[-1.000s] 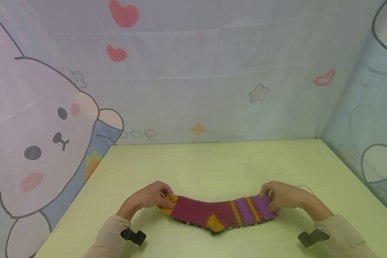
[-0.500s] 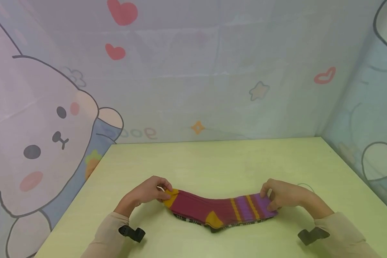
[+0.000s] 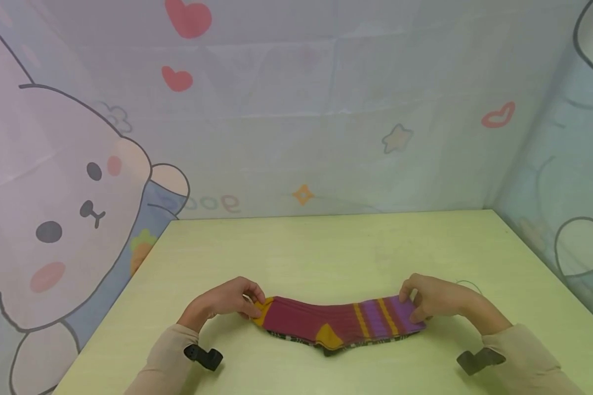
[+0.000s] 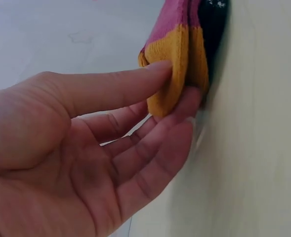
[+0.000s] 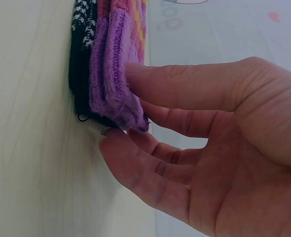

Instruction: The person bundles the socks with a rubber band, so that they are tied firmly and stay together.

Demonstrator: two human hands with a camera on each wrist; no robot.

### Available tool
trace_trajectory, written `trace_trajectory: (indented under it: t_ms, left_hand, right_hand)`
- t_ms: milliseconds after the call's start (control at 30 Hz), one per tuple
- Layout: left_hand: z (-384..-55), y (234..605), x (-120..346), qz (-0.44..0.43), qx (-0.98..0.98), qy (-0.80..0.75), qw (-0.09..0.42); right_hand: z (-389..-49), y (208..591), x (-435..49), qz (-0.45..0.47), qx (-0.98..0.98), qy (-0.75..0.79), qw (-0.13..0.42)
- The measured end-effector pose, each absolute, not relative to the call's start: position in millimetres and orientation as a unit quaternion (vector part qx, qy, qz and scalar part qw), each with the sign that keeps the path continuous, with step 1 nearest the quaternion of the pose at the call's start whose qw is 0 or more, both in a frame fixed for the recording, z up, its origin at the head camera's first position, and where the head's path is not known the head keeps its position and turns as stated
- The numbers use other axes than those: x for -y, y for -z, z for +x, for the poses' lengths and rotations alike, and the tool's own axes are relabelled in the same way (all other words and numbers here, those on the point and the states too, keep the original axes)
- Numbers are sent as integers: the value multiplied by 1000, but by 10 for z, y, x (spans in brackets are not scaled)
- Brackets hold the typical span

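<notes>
Between my hands lies a maroon sock (image 3: 301, 321) with a mustard toe and heel and a purple striped cuff. Both wrist views show it doubled, as two layers together. Beneath it a black-and-white patterned sock (image 3: 331, 351) peeks out along the near edge. My left hand (image 3: 229, 298) pinches the mustard toe (image 4: 171, 54), thumb on top and fingers underneath. At the other end, my right hand (image 3: 437, 297) pinches the purple cuff (image 5: 116, 64) between thumb and fingers. The black sock's cuff (image 5: 78, 74) sits against the tabletop side, just beyond those fingertips.
The pale yellow-green table (image 3: 326, 252) extends behind the socks to a printed cloth backdrop (image 3: 277, 109). A thin loop of cord (image 3: 469, 284) shows behind the right wrist. Each wrist carries a small black camera, such as the left one (image 3: 203, 357).
My left hand rose slightly with the toe, spreading it away from the dark sock, then came back down. The right hand has stayed nearly still at the cuff.
</notes>
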State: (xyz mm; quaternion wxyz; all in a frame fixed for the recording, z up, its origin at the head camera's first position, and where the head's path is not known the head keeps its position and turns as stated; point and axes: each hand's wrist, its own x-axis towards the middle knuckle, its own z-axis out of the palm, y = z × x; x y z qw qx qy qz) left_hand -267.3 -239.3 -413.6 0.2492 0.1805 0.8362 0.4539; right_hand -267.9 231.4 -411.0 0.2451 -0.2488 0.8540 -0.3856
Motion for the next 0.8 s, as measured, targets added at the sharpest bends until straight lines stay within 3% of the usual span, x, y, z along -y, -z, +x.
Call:
trace_trajectory:
  t_ms: [533, 800]
  left_hand:
    - [-2653, 4169, 2298, 193, -877, -392, 201]
    - [-2631, 4171, 2273, 182, -881, -385, 204]
  right_hand:
    - [-2668, 4080, -2319, -250, -857, 378, 246]
    - [-2667, 4087, -2326, -250, -855, 382, 247]
